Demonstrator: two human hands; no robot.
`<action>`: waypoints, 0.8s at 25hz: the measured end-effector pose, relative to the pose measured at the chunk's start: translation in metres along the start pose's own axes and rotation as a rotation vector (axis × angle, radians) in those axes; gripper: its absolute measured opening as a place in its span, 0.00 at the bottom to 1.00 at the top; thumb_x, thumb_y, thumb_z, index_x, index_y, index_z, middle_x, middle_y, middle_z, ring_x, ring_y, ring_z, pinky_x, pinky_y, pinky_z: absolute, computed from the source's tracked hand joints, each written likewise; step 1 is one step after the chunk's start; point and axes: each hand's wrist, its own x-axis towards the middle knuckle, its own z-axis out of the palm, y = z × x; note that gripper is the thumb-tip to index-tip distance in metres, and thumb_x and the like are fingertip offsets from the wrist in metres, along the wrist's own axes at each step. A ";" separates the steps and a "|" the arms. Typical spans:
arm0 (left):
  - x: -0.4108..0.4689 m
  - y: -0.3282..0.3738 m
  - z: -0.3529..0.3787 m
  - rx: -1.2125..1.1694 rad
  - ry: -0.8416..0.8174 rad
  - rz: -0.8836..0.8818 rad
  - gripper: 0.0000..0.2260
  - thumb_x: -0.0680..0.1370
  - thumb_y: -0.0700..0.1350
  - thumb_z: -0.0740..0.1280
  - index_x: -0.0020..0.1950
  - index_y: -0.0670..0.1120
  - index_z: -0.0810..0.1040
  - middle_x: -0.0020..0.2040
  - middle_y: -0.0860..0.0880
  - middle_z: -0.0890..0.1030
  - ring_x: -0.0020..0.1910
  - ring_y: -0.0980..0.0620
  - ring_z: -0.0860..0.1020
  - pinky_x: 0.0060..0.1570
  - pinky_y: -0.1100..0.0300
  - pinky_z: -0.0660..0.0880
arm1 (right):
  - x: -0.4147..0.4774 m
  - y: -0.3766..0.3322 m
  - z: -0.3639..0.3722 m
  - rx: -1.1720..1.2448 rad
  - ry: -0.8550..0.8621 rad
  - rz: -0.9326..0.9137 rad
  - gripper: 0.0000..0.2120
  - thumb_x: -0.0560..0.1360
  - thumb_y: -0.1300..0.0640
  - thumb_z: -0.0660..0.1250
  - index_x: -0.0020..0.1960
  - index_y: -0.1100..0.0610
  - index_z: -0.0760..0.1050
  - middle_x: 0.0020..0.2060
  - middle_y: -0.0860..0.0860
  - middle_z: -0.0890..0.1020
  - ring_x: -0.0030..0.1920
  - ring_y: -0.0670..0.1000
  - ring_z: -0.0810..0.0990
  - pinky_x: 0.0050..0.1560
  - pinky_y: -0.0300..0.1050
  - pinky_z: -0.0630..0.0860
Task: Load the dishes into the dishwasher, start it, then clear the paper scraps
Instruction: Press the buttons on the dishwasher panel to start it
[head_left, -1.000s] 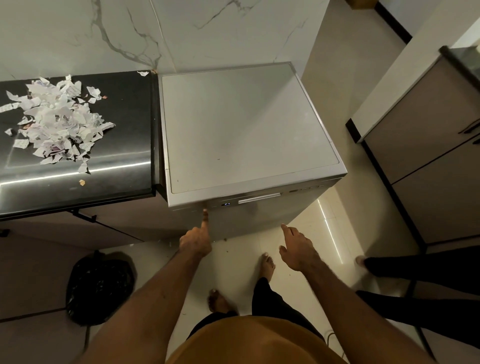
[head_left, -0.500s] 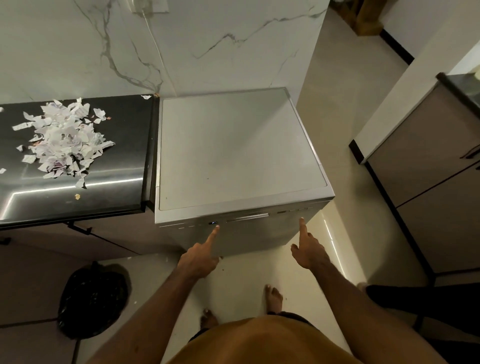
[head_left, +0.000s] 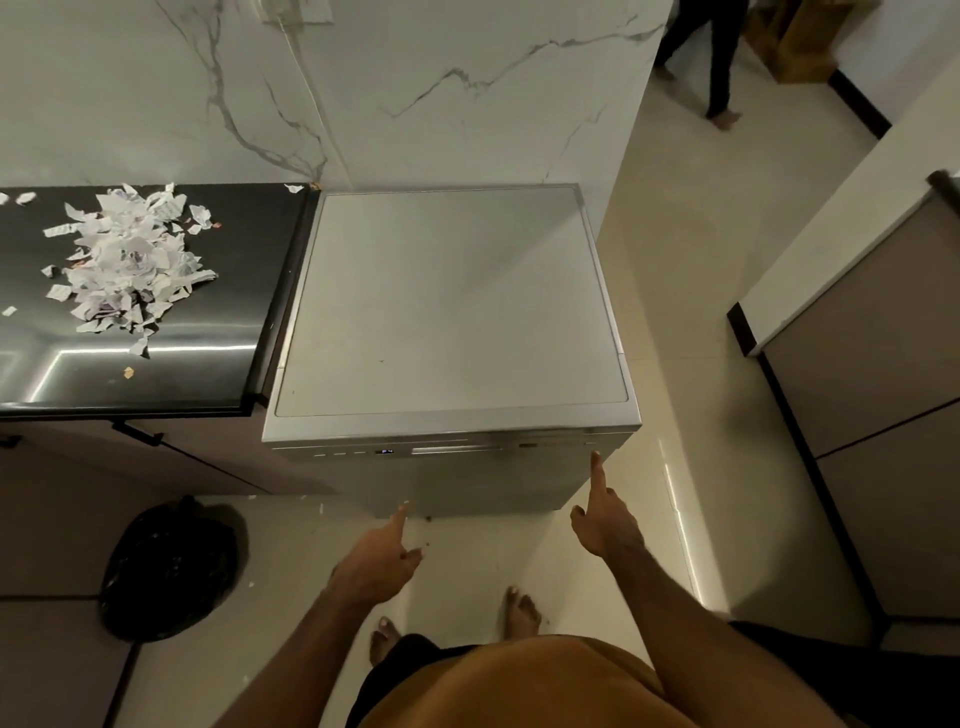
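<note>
1. Here, the dishwasher (head_left: 452, 296) stands closed against the marble wall (head_left: 441, 93), just beside the dark glossy surface (head_left: 156, 374), with a small display (head_left: 384, 451) lit on its front strip.
2. The paper scraps (head_left: 127, 260) lie heaped on that surface, with a few strays around them.
3. The right hand (head_left: 602, 525) holds nothing. Its straight forefinger reaches the strip's right end, and the other fingers are curled.
4. The left hand (head_left: 371, 564), holding nothing, points a forefinger toward the dishwasher's front, apart from it.
5. A black bag (head_left: 166, 566) sits on the tiled floor (head_left: 675, 260), and cabinets (head_left: 883, 364) stand at the right.
</note>
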 end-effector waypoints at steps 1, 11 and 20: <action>-0.002 0.002 0.003 -0.012 0.007 -0.023 0.36 0.81 0.55 0.67 0.84 0.51 0.52 0.47 0.49 0.86 0.39 0.54 0.82 0.52 0.53 0.81 | 0.003 0.005 -0.001 0.003 -0.002 -0.005 0.49 0.81 0.51 0.68 0.83 0.42 0.31 0.64 0.60 0.80 0.58 0.61 0.82 0.57 0.57 0.80; 0.000 0.009 0.006 -0.013 0.039 -0.107 0.34 0.80 0.58 0.66 0.82 0.50 0.58 0.59 0.46 0.84 0.51 0.50 0.84 0.58 0.49 0.81 | 0.020 0.017 0.000 -0.075 -0.042 -0.099 0.50 0.81 0.53 0.66 0.80 0.36 0.26 0.62 0.60 0.79 0.56 0.60 0.81 0.55 0.58 0.81; 0.003 0.016 0.007 0.007 0.015 -0.129 0.35 0.80 0.59 0.66 0.83 0.51 0.56 0.59 0.47 0.84 0.51 0.49 0.84 0.58 0.49 0.81 | 0.023 0.018 0.007 -0.150 0.067 -0.105 0.52 0.80 0.55 0.67 0.79 0.36 0.26 0.60 0.59 0.78 0.55 0.59 0.80 0.53 0.56 0.81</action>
